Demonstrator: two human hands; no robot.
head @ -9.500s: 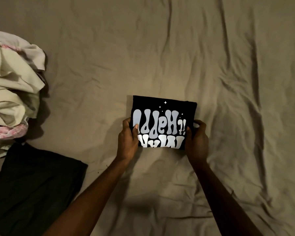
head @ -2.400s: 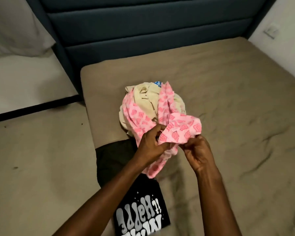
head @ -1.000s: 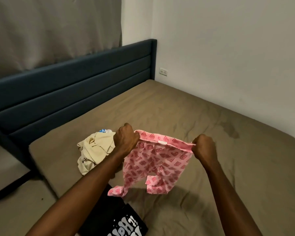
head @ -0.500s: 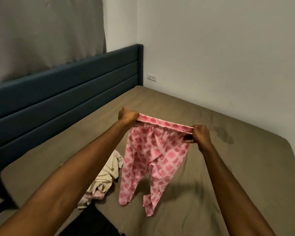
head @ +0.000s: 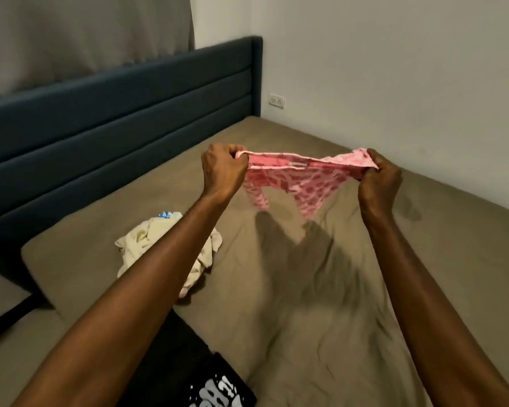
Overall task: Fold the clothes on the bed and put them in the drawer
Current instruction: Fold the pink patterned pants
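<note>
The pink pants with a darker pink pattern hang in the air above the bed, held up by their top edge. The left hand has its fingers curled tight around the left end of the waistband. The right hand pinches the right end, with the cloth bunched between thumb and fingers. The waistband is pulled out wide between the two hands. The two legs of the pants dangle down and look blurry, and they do not touch the bed. Their dark shadow lies on the brown sheet just below. On the left side of the bed there is a heap of cream clothes, partly hidden by the left arm. Near the bottom edge lies a folded black shirt with white letters on it. A dark blue headboard stands at the far left, and a white wall with a small socket is at the far side.
</note>
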